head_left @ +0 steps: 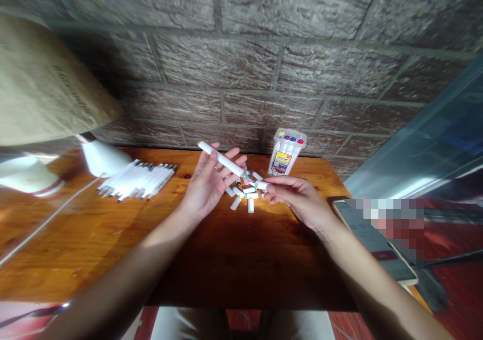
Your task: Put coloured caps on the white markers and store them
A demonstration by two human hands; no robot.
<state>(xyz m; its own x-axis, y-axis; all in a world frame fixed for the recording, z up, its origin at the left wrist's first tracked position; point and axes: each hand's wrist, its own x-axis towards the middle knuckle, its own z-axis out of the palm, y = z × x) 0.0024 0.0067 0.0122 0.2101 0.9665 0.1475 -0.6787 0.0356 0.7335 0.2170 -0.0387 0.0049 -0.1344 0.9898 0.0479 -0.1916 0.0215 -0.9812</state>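
Over the glossy brown wooden tabletop [241,259] are the left hand [206,189] and right hand [302,199]. The left grip pins a long white cylindrical marker [225,162] under its thumb, other fingers apart; the right grip pinches a short white cylindrical cap [261,185] just beside the marker's tip.

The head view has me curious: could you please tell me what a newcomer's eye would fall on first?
Probably the white marker near the middle, held in the left hand, with the right hand holding a white cap at its tip end. Just below, loose caps lie scattered on the wooden table. A large lampshade looms at the upper left.
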